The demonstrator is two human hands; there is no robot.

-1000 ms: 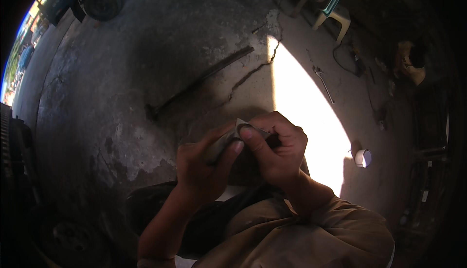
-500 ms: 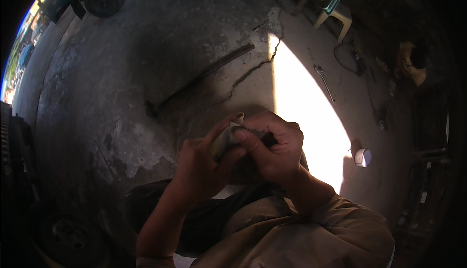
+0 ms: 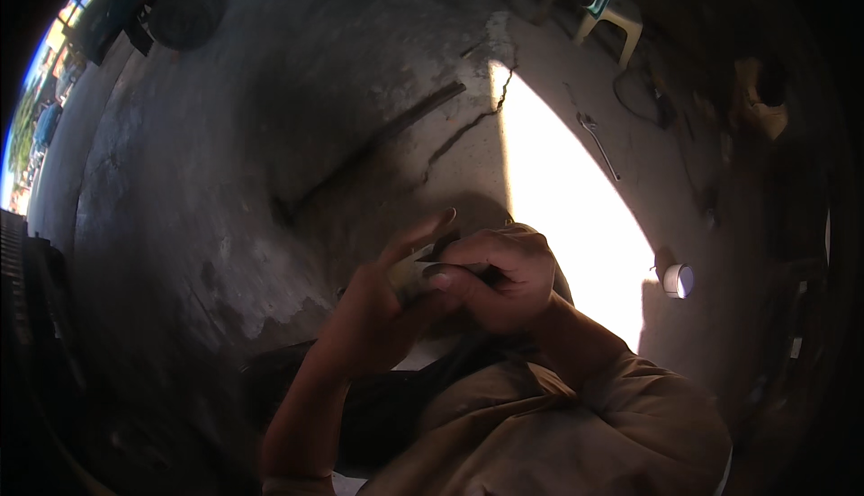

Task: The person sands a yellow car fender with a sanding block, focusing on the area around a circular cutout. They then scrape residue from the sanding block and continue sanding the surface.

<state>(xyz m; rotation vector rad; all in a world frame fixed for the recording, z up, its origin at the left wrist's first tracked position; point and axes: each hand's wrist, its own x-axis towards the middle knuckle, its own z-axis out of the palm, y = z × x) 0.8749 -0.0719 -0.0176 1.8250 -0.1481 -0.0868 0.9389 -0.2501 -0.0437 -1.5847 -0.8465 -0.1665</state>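
Note:
Close together in front of me, both hands work on a small, pale grey-green folded sheet (image 3: 410,276); whether it is paper or cloth I cannot tell. My left hand (image 3: 373,302) supports it from the left, thumb below and index finger stretched out along the top. My right hand (image 3: 506,282) is closed, its thumb pressed on the sheet's right part and the fingers curled over it. A dark gap shows under the right fingers, and part of the sheet is hidden there.
A long dark bar (image 3: 387,140) lies on the cracked concrete floor (image 3: 180,199). Right of the bright sunlit patch (image 3: 567,208) are a wrench (image 3: 598,147) and a white round container (image 3: 678,281). A pale plastic stool (image 3: 621,23) stands far right; a wheel (image 3: 183,19), far left.
My left index finger has straightened over the sheet, and the right hand has shifted slightly left and down. The sheet looks flatter between the hands. The whole view has moved slightly.

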